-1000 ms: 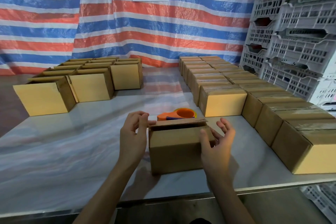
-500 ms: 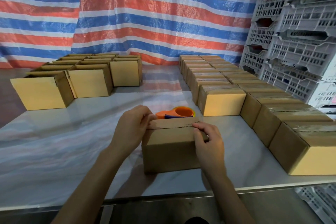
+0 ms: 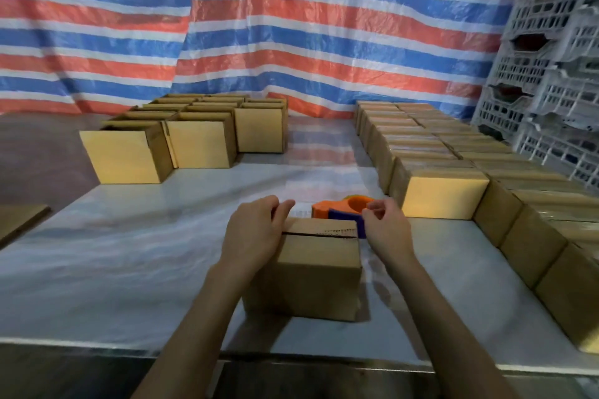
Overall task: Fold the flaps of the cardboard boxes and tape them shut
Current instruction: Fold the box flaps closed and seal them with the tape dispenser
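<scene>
Head view, box [image 3: 316, 272] upright, seam [image 3: 319, 233] left-right, left hand [image 3: 254, 233] gripping corner

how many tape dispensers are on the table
1. The orange and blue tape dispenser lies just behind the box that the left hand holds, partly covered by the right hand. Others may be hidden.

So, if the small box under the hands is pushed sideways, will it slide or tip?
Probably it slides: the box sits flat on a smooth, shiny table. It looks light, perhaps empty, so the left hand on its top likely helps steady it. The untaped flaps may spring up if released.
</scene>
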